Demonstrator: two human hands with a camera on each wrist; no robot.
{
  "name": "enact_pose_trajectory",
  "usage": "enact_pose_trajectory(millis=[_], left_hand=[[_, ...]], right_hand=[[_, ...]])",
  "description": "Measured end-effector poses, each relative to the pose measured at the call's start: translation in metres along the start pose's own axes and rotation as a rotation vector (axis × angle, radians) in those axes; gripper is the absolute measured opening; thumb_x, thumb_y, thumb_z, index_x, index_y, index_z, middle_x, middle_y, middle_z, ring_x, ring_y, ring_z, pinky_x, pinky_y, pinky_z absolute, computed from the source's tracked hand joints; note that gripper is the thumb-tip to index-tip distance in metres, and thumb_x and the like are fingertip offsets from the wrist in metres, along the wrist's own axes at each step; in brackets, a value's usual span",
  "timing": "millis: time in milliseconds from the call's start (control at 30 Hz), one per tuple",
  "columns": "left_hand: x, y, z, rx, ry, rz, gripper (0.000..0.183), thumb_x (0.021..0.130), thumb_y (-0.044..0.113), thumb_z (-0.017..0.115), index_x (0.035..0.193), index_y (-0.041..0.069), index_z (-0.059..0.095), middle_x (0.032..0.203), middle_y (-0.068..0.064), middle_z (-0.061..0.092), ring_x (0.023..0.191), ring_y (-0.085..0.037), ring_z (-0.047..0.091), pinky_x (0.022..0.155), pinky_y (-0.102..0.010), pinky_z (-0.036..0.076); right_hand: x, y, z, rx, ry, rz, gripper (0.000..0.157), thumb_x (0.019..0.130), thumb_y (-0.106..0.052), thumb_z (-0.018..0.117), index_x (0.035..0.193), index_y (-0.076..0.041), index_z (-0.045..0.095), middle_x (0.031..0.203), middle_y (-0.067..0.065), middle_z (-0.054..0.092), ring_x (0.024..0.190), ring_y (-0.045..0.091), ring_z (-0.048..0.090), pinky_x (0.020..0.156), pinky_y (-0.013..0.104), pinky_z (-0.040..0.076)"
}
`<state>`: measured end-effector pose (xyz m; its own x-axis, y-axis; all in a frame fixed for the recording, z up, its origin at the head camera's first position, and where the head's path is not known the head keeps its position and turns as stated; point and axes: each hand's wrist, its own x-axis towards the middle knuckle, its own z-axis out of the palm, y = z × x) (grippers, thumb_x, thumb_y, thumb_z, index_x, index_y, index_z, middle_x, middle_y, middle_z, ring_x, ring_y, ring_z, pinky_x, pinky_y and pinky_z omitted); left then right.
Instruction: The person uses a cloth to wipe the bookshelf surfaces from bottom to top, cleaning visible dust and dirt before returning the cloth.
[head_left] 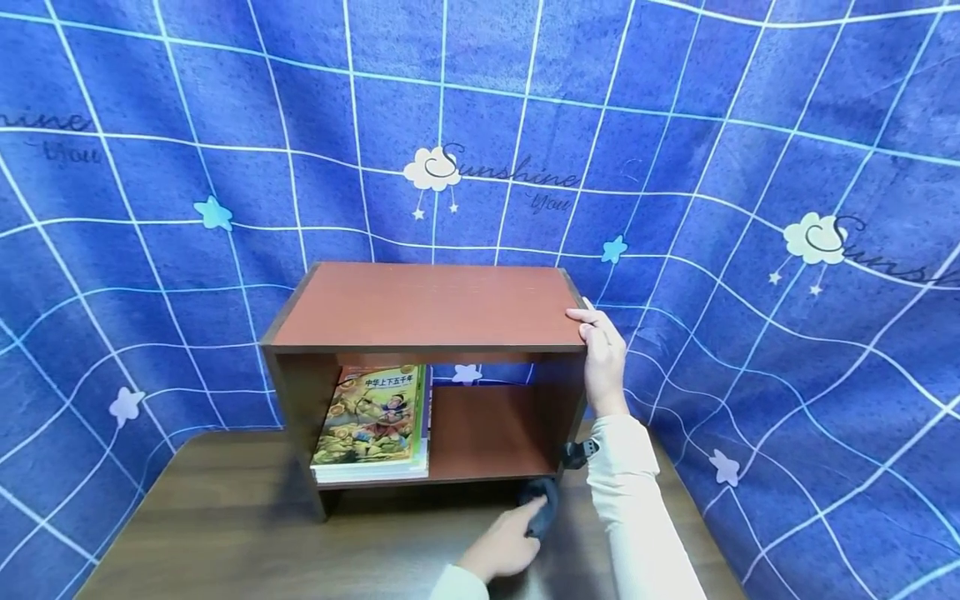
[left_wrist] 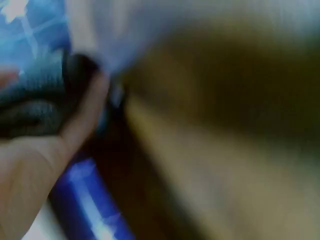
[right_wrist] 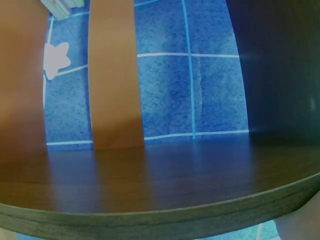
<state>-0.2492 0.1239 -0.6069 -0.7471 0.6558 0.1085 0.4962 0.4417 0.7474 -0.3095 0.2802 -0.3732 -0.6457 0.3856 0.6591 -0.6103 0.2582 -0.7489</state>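
Observation:
A small brown bookshelf [head_left: 435, 308] with a reddish-brown top stands on the wooden table. Low at its front right corner, my left hand [head_left: 506, 542] grips a dark grey cloth [head_left: 542, 508], partly beneath the lower shelf board. The left wrist view is blurred, but the cloth [left_wrist: 37, 95] shows bunched against the fingers. My right hand [head_left: 606, 362] holds the upper right side of the bookshelf, its fingers bent over the top edge. Only a sliver of that hand appears at the corner of the right wrist view, beside the side panel [right_wrist: 175, 185].
Inside the bookshelf on the left lies a stack of books, with an illustrated cover [head_left: 375, 417] on top. The wooden table [head_left: 225, 500] extends in front and to the left. A blue grid-patterned curtain [head_left: 480, 125] hangs behind and along both sides.

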Motion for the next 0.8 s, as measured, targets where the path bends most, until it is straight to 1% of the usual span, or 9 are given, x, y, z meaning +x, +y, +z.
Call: enact_pose_trajectory(millis=[67, 133, 200, 300, 400, 500, 600, 700, 800], left_hand=[[-0.005, 0.007, -0.025, 0.069, -0.034, 0.036, 0.048, 0.076, 0.009, 0.060, 0.122, 0.021, 0.062, 0.106, 0.007, 0.065, 0.094, -0.007, 0.058, 0.082, -0.028, 0.047], [-0.008, 0.018, -0.053, 0.103, -0.049, 0.057, 0.036, 0.073, 0.009, 0.061, 0.104, 0.026, 0.067, 0.086, 0.014, 0.061, 0.075, -0.003, 0.054, 0.069, -0.024, 0.045], [-0.009, 0.031, -0.083, 0.133, -0.048, 0.074, 0.029, 0.071, 0.010, 0.061, 0.092, 0.029, 0.066, 0.076, 0.016, 0.057, 0.068, -0.005, 0.052, 0.063, -0.024, 0.043], [-0.006, 0.049, -0.124, 0.225, 0.011, 0.106, 0.029, 0.071, 0.012, 0.062, 0.090, 0.033, 0.064, 0.076, 0.016, 0.057, 0.066, -0.007, 0.052, 0.059, -0.027, 0.043], [0.006, 0.063, -0.150, 0.377, 0.156, 0.204, 0.036, 0.072, 0.012, 0.061, 0.100, 0.034, 0.065, 0.088, 0.014, 0.061, 0.075, -0.012, 0.057, 0.062, -0.033, 0.047], [0.025, 0.060, -0.155, 0.577, 0.304, 0.338, 0.042, 0.078, 0.010, 0.062, 0.114, 0.031, 0.063, 0.115, 0.007, 0.060, 0.104, -0.019, 0.056, 0.085, -0.045, 0.045], [0.044, 0.045, -0.143, 0.789, 0.321, 0.427, 0.050, 0.081, 0.011, 0.066, 0.126, 0.031, 0.058, 0.137, -0.002, 0.047, 0.130, -0.029, 0.036, 0.103, -0.055, 0.027], [0.050, 0.028, -0.124, 0.914, 0.171, 0.372, 0.059, 0.076, 0.016, 0.074, 0.129, 0.035, 0.056, 0.143, -0.008, 0.040, 0.137, -0.033, 0.023, 0.106, -0.057, 0.019], [0.044, 0.020, -0.110, 0.871, -0.011, 0.194, 0.064, 0.073, 0.018, 0.074, 0.131, 0.036, 0.054, 0.146, -0.010, 0.036, 0.137, -0.034, 0.023, 0.104, -0.058, 0.023]], right_hand=[[-0.001, 0.001, -0.003, 0.001, 0.003, 0.002, 0.032, 0.088, -0.005, 0.043, 0.103, 0.001, 0.070, 0.129, 0.012, 0.056, 0.126, 0.016, 0.046, 0.105, 0.032, 0.028], [-0.001, 0.001, -0.004, 0.008, 0.000, 0.003, 0.032, 0.089, -0.005, 0.042, 0.103, 0.001, 0.070, 0.130, 0.012, 0.056, 0.126, 0.016, 0.045, 0.105, 0.032, 0.028], [0.000, 0.001, -0.004, 0.016, -0.010, 0.004, 0.032, 0.089, -0.004, 0.042, 0.104, 0.002, 0.070, 0.130, 0.013, 0.056, 0.127, 0.016, 0.044, 0.106, 0.032, 0.027], [0.000, -0.002, -0.002, 0.035, -0.025, 0.010, 0.031, 0.089, -0.001, 0.042, 0.105, 0.004, 0.069, 0.131, 0.015, 0.055, 0.128, 0.019, 0.043, 0.106, 0.032, 0.027], [0.000, -0.010, -0.002, 0.037, -0.033, 0.007, 0.030, 0.088, 0.001, 0.042, 0.104, 0.008, 0.067, 0.130, 0.020, 0.053, 0.129, 0.024, 0.042, 0.106, 0.033, 0.028], [-0.002, -0.021, -0.001, 0.031, -0.042, 0.000, 0.030, 0.087, 0.003, 0.041, 0.104, 0.012, 0.065, 0.129, 0.024, 0.053, 0.129, 0.028, 0.041, 0.106, 0.033, 0.028], [-0.004, -0.030, -0.001, 0.011, -0.040, -0.004, 0.030, 0.087, 0.003, 0.041, 0.104, 0.014, 0.063, 0.128, 0.026, 0.053, 0.130, 0.026, 0.041, 0.106, 0.032, 0.028], [-0.005, -0.034, -0.001, -0.005, -0.035, -0.003, 0.030, 0.088, 0.002, 0.042, 0.104, 0.013, 0.063, 0.128, 0.025, 0.052, 0.129, 0.023, 0.042, 0.106, 0.033, 0.028], [-0.005, -0.036, -0.001, -0.013, -0.046, -0.002, 0.031, 0.088, 0.001, 0.041, 0.106, 0.013, 0.063, 0.129, 0.025, 0.052, 0.130, 0.025, 0.041, 0.106, 0.035, 0.027]])
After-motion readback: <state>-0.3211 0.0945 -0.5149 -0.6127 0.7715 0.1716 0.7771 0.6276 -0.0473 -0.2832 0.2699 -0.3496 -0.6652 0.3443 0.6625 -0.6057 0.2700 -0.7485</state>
